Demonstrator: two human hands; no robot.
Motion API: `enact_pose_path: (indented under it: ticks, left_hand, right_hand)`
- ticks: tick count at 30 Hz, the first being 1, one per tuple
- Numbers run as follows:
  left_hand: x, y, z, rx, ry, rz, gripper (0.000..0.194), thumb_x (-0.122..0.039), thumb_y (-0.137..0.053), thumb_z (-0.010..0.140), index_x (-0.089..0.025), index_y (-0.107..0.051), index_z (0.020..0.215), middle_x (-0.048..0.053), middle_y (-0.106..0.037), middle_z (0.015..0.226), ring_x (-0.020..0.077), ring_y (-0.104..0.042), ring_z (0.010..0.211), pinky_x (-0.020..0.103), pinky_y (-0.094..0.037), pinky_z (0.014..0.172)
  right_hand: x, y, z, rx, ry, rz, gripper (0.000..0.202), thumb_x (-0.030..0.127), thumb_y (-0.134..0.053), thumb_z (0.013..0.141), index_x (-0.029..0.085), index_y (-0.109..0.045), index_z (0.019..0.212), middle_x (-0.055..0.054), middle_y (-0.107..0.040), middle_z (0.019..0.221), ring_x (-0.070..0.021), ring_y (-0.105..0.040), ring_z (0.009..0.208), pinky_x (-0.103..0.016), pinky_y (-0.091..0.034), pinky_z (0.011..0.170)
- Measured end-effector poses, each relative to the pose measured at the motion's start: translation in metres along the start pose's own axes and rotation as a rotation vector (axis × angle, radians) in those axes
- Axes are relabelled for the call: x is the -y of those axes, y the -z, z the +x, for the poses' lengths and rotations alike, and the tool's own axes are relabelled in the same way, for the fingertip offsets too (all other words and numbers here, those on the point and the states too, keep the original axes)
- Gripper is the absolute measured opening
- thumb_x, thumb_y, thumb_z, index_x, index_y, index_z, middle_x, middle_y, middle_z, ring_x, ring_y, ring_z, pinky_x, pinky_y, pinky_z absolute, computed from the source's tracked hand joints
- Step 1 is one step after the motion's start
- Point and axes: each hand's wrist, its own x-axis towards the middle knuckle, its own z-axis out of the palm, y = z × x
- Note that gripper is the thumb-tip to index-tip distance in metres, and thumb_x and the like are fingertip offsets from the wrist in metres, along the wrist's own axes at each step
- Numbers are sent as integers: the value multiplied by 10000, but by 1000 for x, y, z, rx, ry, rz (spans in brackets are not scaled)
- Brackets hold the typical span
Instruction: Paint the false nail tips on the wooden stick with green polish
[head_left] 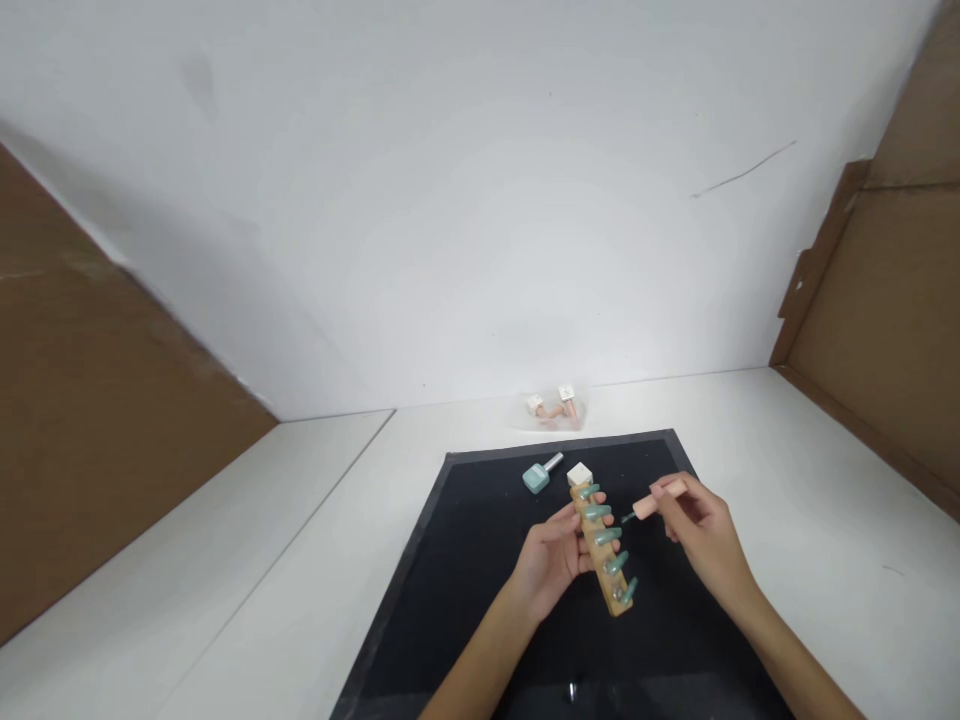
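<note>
Nail tips [608,537] stand in a row on a wooden strip [613,583], which the left hand [553,560] pinches between thumb and fingers, apparently keeping the tips exposed on its right side. The right hand [701,525] pinches a brush [646,506] by its handle, likely for control, bristles just beside the tips.

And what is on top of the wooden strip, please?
Five green nail tips sit in a row along the wooden strip in the left hand. The surface directly beneath them is covered, so I cannot see it.
</note>
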Motion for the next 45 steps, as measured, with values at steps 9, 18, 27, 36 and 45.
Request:
enact_pose_path:
  ticks: [9,18,27,36,45]
  left_hand:
    - [1,0,0,19,1,-1,308,-178,-587,682,-118,-623,982,80,-695,801,220,-659,707,315,-451,677]
    - [3,-2,2,71,-13,14,317,-177,-589,687,-139,-622,999,78,-700,828,199,-658,705,297,-451,678]
    - [5,1,3,63,-37,37,320,-176,-588,682,-133,-628,997,83,-701,810,201,-654,688,286,-455,628]
    - [3,2,2,53,-41,30,313,-171,-593,674,-130,-633,981,88,-702,829,202,-657,697,292,-461,639]
    - [2,0,-2,55,-47,17,311,-182,-610,652,-137,-644,958,87,-703,821,212,-657,685,274,-453,593]
  right_hand:
    - [-4,0,1,73,-23,163,327,502,-593,718,176,-598,733,52,-448,475,-85,-389,363,-217,-340,359]
    - [-1,-1,0,174,-68,153,324,503,-586,719,181,-616,741,50,-450,474,-92,-398,371,-221,-351,368]
    - [0,0,1,188,-109,128,355,523,-603,688,169,-619,712,39,-469,498,-92,-400,401,-210,-344,377]
    - [-4,0,1,138,-44,48,325,477,-565,747,165,-599,664,12,-513,561,-96,-403,431,-214,-354,391]
    - [1,0,1,79,-58,42,340,473,-568,745,176,-534,584,-24,-601,626,-87,-389,406,-217,-356,385]
